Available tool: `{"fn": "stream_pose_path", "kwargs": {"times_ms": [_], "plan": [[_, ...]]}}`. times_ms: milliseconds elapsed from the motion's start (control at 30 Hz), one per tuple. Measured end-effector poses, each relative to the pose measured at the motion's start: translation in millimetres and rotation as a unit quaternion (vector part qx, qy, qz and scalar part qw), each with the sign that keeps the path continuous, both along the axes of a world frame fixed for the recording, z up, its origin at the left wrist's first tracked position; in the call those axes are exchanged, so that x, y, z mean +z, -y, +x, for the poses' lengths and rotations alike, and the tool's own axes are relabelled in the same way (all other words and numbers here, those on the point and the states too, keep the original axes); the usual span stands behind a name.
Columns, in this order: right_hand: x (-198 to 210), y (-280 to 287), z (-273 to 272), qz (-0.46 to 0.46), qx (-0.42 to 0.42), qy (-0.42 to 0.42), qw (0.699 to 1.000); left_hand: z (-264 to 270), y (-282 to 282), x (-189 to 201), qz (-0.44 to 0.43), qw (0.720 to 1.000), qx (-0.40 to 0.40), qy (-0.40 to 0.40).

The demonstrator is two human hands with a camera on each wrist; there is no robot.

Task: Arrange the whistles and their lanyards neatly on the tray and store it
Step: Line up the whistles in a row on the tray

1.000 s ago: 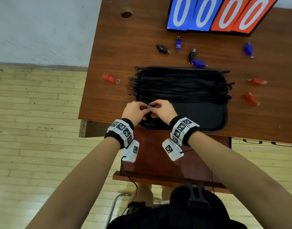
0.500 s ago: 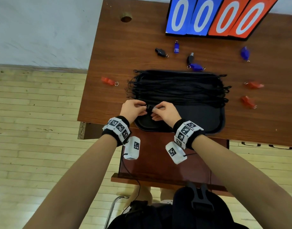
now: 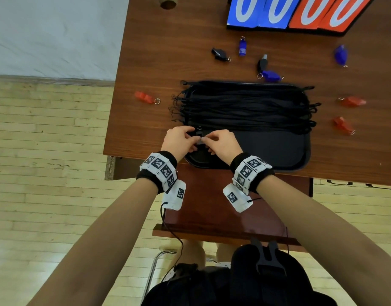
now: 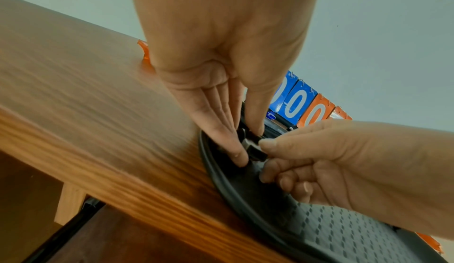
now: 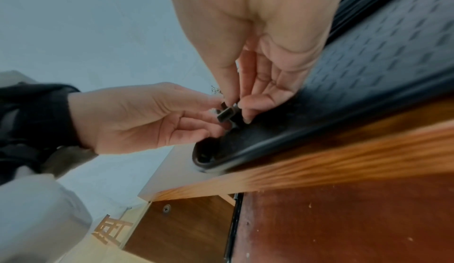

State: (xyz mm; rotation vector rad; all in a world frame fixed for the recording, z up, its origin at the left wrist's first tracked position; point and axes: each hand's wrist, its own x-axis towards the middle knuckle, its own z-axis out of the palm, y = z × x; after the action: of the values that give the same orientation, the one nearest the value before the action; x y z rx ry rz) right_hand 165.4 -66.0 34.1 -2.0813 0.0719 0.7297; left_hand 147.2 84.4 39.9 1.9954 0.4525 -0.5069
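A black tray (image 3: 267,149) lies at the desk's near edge, and several black lanyards (image 3: 245,107) are laid straight across its far half. Over the tray's near-left corner both hands meet on a small black whistle (image 3: 199,135). My left hand (image 3: 195,135) pinches it from the left between thumb and fingers (image 4: 236,148). My right hand (image 3: 205,141) pinches its other end (image 5: 226,114). In the wrist views the whistle (image 4: 254,147) is just above the tray's studded floor (image 5: 368,57). I cannot tell whether a lanyard is attached to it.
Loose whistles lie around the tray: a red one (image 3: 146,97) to the left, black (image 3: 220,54) and blue (image 3: 242,46) ones behind it, and red ones (image 3: 343,125) to the right. A blue and red scoreboard (image 3: 289,12) stands at the back. A drawer (image 3: 223,206) is open under the desk.
Both hands have stayed together on the small black whistle and have moved slightly farther in over the tray's near-left corner.
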Motion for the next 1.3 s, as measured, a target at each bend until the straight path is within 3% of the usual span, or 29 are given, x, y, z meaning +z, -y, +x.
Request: {"fn": "stream_pose_path", "kwargs": {"times_ms": [233,1033,1300], "plan": [[-1.4,-8.7,-6.3,0.005,-0.004,-0.008,1.000,-2.7,-5.2,4.2,0.091,0.992,-0.090,0.005],[-1.1,-1.9,-13.0,0.057,-0.036,-0.024,0.997,-7.2,-6.6,5.7,0.024,0.999,-0.037,0.000],[1.4,-7.5,-11.5,0.004,-0.002,-0.008,1.000,-12.4,-2.8,5.3,0.013,1.000,-0.012,0.011]]}}
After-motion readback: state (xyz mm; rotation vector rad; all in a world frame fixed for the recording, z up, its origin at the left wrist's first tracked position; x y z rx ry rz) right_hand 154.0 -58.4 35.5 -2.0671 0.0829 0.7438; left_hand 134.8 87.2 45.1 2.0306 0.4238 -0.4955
